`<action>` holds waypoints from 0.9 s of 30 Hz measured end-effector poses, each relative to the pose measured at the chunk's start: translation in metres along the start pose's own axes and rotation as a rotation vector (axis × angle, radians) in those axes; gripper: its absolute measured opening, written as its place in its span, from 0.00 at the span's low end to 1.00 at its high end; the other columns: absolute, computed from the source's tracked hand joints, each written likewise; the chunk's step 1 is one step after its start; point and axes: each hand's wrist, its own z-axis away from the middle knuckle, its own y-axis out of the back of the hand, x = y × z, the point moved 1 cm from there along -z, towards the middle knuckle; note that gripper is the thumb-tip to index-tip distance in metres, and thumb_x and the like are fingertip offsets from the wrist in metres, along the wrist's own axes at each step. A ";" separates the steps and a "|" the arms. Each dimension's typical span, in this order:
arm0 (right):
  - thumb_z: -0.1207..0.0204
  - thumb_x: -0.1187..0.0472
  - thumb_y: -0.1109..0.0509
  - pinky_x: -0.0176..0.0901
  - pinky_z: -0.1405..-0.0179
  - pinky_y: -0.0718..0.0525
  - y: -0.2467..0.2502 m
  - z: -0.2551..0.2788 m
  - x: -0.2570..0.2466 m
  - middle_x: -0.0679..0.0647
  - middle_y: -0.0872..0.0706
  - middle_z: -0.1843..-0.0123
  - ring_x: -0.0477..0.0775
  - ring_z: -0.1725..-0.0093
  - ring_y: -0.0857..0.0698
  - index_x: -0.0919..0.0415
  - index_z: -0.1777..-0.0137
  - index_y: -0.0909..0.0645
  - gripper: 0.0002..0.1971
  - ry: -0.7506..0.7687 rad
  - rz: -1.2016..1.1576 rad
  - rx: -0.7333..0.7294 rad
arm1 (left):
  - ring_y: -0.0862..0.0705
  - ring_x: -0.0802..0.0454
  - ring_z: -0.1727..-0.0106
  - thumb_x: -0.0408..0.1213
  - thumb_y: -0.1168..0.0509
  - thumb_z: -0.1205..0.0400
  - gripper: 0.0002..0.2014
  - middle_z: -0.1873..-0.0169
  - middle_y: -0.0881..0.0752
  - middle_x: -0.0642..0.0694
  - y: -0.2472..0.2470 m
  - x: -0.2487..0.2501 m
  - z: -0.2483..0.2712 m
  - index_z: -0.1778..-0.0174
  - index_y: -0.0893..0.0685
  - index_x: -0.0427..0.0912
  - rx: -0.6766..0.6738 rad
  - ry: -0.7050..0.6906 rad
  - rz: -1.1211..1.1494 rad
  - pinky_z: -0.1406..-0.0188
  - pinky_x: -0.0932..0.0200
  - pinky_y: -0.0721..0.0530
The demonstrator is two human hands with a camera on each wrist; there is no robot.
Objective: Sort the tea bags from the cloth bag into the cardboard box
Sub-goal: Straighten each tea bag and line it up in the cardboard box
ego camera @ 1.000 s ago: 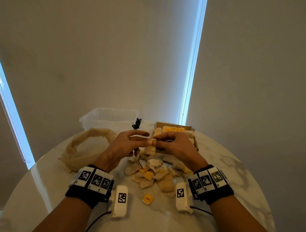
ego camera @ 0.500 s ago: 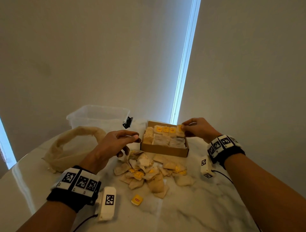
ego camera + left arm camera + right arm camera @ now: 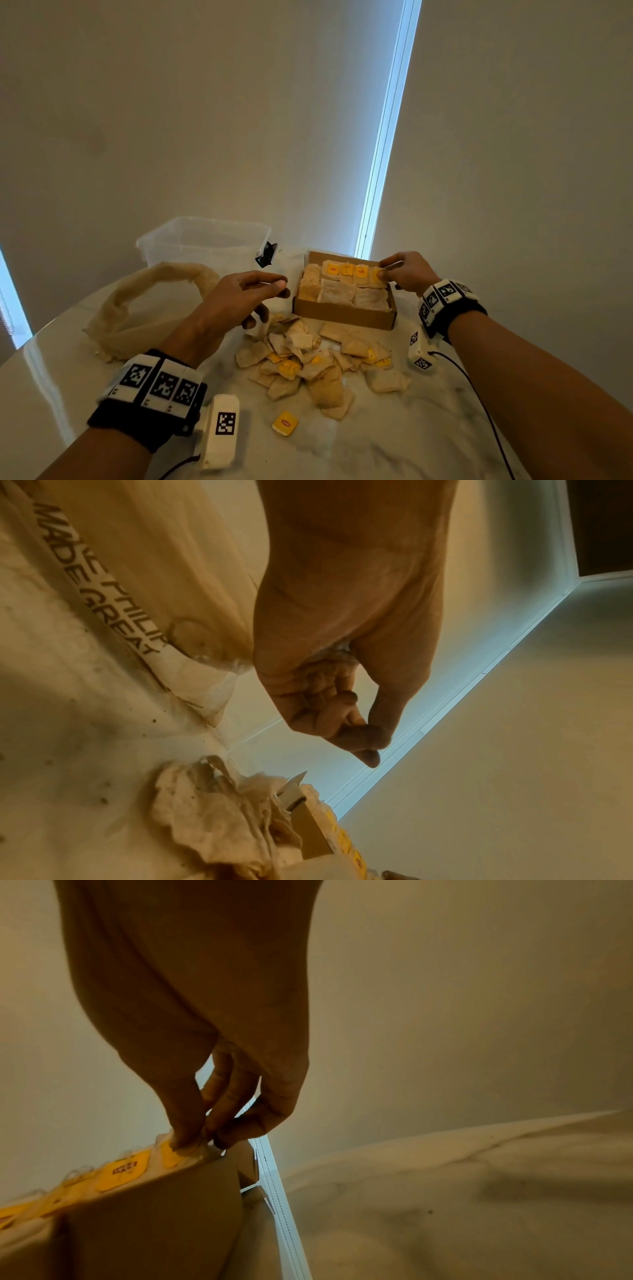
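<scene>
The box [image 3: 344,313] sits on the table [image 3: 394,428], toward the back. Rows of tea bags [image 3: 342,284] stand in it. A pile of loose tea bags [image 3: 308,366] lies on the table just in front of the box. One small tag [image 3: 285,423] lies alone, nearer than the pile. The cloth bag [image 3: 137,308] lies to the left of the pile. A tub [image 3: 205,240] stands behind the cloth bag, left of the box.

Head view high; wrist views close; share cardboard box [image 3: 343,313].
</scene>
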 end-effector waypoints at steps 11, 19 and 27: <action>0.24 0.66 0.15 0.61 0.34 0.09 -0.006 0.008 0.001 0.58 0.09 0.38 0.61 0.37 0.10 0.60 0.36 0.12 0.18 0.040 0.016 0.063 | 0.15 0.55 0.69 0.45 0.27 0.14 0.11 0.50 0.04 0.51 0.000 0.000 0.000 0.36 0.09 0.49 0.012 -0.003 0.020 0.72 0.61 0.24; 0.27 0.65 0.13 0.57 0.40 0.07 0.002 0.013 0.001 0.57 0.11 0.38 0.59 0.41 0.11 0.59 0.33 0.14 0.23 0.017 -0.050 0.096 | 0.15 0.54 0.68 0.45 0.27 0.14 0.11 0.50 0.04 0.51 0.001 -0.002 -0.004 0.37 0.08 0.49 0.020 -0.004 0.021 0.73 0.61 0.24; 0.25 0.61 0.14 0.38 0.51 0.14 -0.002 0.048 -0.023 0.51 0.09 0.45 0.51 0.44 0.11 0.57 0.38 0.10 0.16 0.198 -0.124 0.208 | 0.11 0.55 0.60 0.48 0.28 0.13 0.11 0.49 0.05 0.54 0.002 0.009 0.002 0.37 0.09 0.51 -0.013 -0.035 -0.070 0.68 0.61 0.20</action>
